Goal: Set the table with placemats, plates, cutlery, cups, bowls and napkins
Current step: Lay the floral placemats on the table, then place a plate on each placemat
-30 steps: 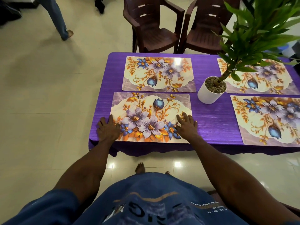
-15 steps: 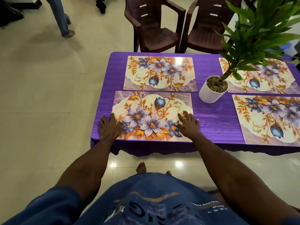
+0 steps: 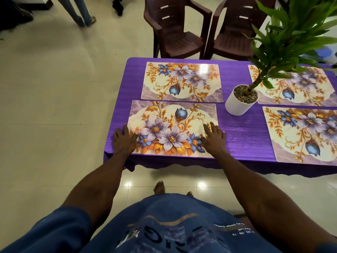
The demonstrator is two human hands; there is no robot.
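In the head view, four rectangular placemats printed with purple and blue flowers and orange leaves are seen laid flat on the bench, which is covered by a purple ribbed cloth [image 3: 242, 143]. The near-left floral placemat [image 3: 172, 127] lies parallel to the front edge of the bench, just beside the far-left floral placemat [image 3: 182, 82]; the near-right floral placemat [image 3: 300, 134] and the far-right floral placemat [image 3: 299, 86] are cut off by the frame edge and partly hidden by leaves. Between the two pairs a white cylindrical pot filled with pebbles [image 3: 240, 101] is stood, from which a green leafy plant [image 3: 291, 33] rises. The left hand [image 3: 124, 139] is spread flat with straight fingers on the left end of the near-left placemat, partly on the cloth, and the right hand [image 3: 214, 137] is pressed flat on its right end; nothing is gripped by either. The mat is judged to be thin, light and fairly stiff, with a glossy face, as a bright reflection is shown on the far-left one; it is likely to slide easily over the cloth, so it is best shifted by flat pressure at both short ends or lifted by pinching an edge. Whether the underside is grippy cannot be told. No plates, cutlery, cups, bowls or napkins are in view. Two dark brown plastic armchairs [image 3: 178, 28] are set behind the bench on a pale tiled floor [image 3: 54, 106].
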